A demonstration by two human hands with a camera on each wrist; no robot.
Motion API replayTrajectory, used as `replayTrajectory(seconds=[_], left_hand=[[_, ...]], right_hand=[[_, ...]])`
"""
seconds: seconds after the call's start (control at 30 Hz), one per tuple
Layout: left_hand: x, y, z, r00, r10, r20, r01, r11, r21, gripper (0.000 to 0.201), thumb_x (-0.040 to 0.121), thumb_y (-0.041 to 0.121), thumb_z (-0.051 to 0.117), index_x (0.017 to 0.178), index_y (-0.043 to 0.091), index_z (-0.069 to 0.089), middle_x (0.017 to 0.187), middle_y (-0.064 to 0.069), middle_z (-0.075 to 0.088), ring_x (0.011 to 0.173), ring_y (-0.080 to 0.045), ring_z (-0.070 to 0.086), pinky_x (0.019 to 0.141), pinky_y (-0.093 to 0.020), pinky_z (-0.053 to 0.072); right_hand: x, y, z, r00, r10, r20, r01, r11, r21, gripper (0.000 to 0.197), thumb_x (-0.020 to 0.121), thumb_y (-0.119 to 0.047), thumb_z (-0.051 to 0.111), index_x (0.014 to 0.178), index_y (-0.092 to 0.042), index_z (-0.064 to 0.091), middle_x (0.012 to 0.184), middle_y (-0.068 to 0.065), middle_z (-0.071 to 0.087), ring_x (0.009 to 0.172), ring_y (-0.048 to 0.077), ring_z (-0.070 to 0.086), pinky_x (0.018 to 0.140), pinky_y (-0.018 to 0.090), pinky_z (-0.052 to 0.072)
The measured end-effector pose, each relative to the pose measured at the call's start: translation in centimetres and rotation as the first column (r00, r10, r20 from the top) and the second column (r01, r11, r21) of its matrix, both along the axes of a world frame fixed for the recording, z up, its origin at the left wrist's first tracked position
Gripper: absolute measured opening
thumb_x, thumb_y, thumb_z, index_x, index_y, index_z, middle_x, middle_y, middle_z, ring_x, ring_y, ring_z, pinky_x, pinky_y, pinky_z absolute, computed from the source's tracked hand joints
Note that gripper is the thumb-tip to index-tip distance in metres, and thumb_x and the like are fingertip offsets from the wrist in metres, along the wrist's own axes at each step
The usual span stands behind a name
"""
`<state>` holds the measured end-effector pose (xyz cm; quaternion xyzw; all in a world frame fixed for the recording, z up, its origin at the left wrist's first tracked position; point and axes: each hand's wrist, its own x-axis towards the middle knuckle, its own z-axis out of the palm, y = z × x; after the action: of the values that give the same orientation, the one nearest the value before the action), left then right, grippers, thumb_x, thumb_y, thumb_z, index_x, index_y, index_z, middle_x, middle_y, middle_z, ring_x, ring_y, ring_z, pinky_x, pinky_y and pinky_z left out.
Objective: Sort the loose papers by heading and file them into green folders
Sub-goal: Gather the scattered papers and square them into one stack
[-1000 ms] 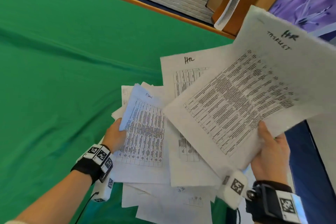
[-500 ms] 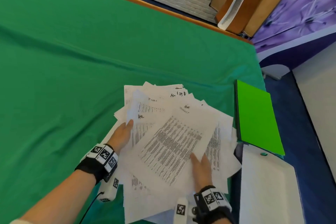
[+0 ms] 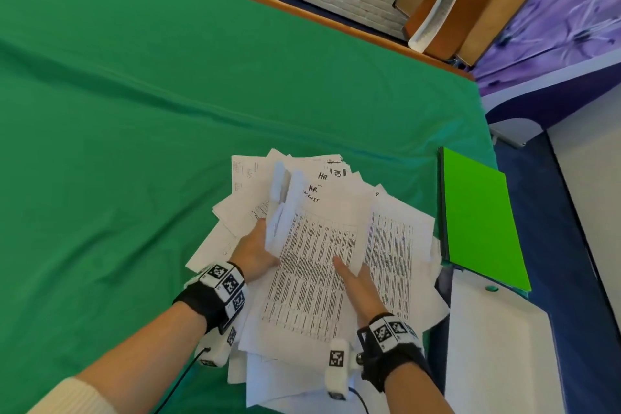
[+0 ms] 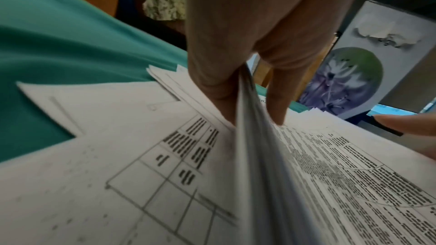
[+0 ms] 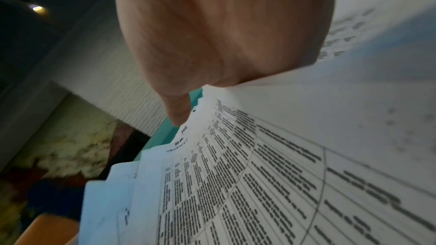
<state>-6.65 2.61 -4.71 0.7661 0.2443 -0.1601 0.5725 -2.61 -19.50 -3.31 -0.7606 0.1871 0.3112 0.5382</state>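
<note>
Head view: loose papers [image 3: 312, 245] in a messy fanned pile on the green-covered worktop [image 3: 134, 111], near its right end. Top sheet [image 3: 316, 265] is a dense printed table with handwritten "HR" heading at its far end; another sheet behind it also reads "HR". Left hand [image 3: 255, 252] is at the pile's left side, fingers tucked under a lifted, curled bundle of sheet edges. Right hand [image 3: 359, 282] lies on the top sheet, index finger extended flat over the print, remaining fingers slipped under the right edge of that sheet. Green folders [image 3: 477, 218] are stacked closed, just right of the pile, close to the worktop's right edge. White board [image 3: 497, 346] lies nearer the camera than the folders, its far edge overlapping them. Both wrists carry black bands with marker tags.

Left wrist view: left hand [image 4: 247, 44] pinches a thick bundle of raised sheet edges [image 4: 254, 137], thumb on one side, fingers on the other. Gridded sheet lies flat to the left, dense table sheet to the right. Right hand's fingertip [image 4: 396, 124] shows at the right edge, resting on the paper.

Right wrist view: blurred. Right hand [image 5: 224, 31] fills the top, one finger [image 5: 177, 111] extended toward the "HR" heading; a sheet edge runs over the remaining fingers. Grip closure there: cannot tell from this view.
</note>
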Motion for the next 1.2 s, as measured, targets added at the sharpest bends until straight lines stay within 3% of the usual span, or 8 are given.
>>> replayTrajectory(seconds=[0.1,0.23,0.4,0.5,0.77,0.97,1.1,1.2], left_hand=[[0.2,0.0,1.1,0.993,-0.033,0.110,0.036,0.999,-0.019,0.078,0.084,-0.006,0.064,0.149,0.022,0.030,0.141,-0.001,0.049,0.130,-0.023,0.046,0.101,-0.029,0.038],[0.4,0.5,3.4,0.980,0.024,0.196,0.015,0.981,-0.195,0.071,0.084,-0.005,0.068,0.143,0.022,0.040,0.131,0.007,0.055,0.124,-0.017,0.052,0.103,-0.034,0.042],[1.6,-0.2,6.9,0.919,0.224,0.324,-0.077,0.908,-0.412,0.061,0.076,0.011,0.081,0.129,0.022,0.053,0.115,0.007,0.071,0.104,-0.009,0.068,0.083,-0.028,0.057],[2.4,0.6,8.6,0.883,0.250,0.398,-0.139,0.948,-0.287,0.068,0.071,0.028,0.085,0.130,0.022,0.052,0.121,0.004,0.068,0.111,-0.017,0.065,0.095,-0.046,0.053],[3.2,0.5,13.2,0.708,0.305,0.636,-0.026,0.912,-0.408,0.049,0.086,0.000,0.068,0.131,0.004,0.049,0.124,-0.011,0.065,0.114,-0.021,0.064,0.095,-0.035,0.054],[3.0,0.9,12.5,0.765,0.263,0.589,0.029,0.898,-0.438,0.073,0.069,0.011,0.083,0.133,0.011,0.048,0.124,-0.005,0.066,0.114,-0.019,0.064,0.094,-0.035,0.054],[2.9,0.5,11.1,0.807,0.253,0.534,-0.009,0.909,-0.418,0.049,0.070,0.015,0.083,0.114,0.020,0.063,0.109,-0.004,0.072,0.104,-0.019,0.069,0.085,-0.037,0.059],[2.9,0.7,10.7,0.783,0.306,0.542,-0.050,0.899,-0.435,0.040,0.073,0.008,0.082,0.108,0.020,0.068,0.106,-0.005,0.073,0.101,-0.019,0.070,0.084,-0.037,0.058]], right_hand=[[0.5,-1.0,-0.6,0.987,-0.146,-0.063,0.150,0.986,0.070,0.118,0.053,-0.068,0.083,0.149,-0.020,0.033,0.145,0.006,0.047,0.126,0.029,0.050,0.103,0.049,0.044],[1.0,-2.0,0.5,0.961,-0.270,-0.060,0.276,0.925,0.259,0.066,0.068,-0.030,0.085,0.127,-0.014,0.060,0.112,0.015,0.070,0.100,0.036,0.067,0.080,0.051,0.056],[1.7,-1.0,4.9,0.959,-0.283,0.015,0.233,0.817,0.527,0.046,0.081,-0.023,0.074,0.124,-0.013,0.063,0.117,0.016,0.069,0.107,0.034,0.066,0.095,0.055,0.049],[1.9,-0.6,8.7,0.944,-0.270,0.192,0.139,0.848,0.511,0.048,0.076,-0.018,0.076,0.121,-0.010,0.063,0.111,0.013,0.072,0.101,0.031,0.069,0.086,0.052,0.055],[1.8,0.0,13.6,0.645,-0.431,0.631,0.149,0.881,0.448,0.061,0.075,-0.018,0.083,0.127,-0.003,0.057,0.118,0.011,0.068,0.108,0.027,0.066,0.094,0.051,0.053],[1.4,-0.7,12.3,0.733,-0.271,0.624,-0.049,0.894,0.445,0.040,0.079,-0.006,0.074,0.112,-0.028,0.069,0.118,0.006,0.069,0.114,0.026,0.062,0.101,0.043,0.047],[0.9,0.9,11.5,0.758,-0.209,0.618,-0.077,0.912,0.403,0.039,0.075,0.001,0.074,0.108,-0.018,0.068,0.103,-0.002,0.074,0.097,0.013,0.069,0.081,0.024,0.053],[1.1,1.3,11.1,0.757,-0.202,0.621,-0.039,0.935,0.352,0.044,0.074,-0.008,0.079,0.116,-0.013,0.064,0.107,-0.001,0.073,0.101,0.014,0.068,0.085,0.028,0.056]])
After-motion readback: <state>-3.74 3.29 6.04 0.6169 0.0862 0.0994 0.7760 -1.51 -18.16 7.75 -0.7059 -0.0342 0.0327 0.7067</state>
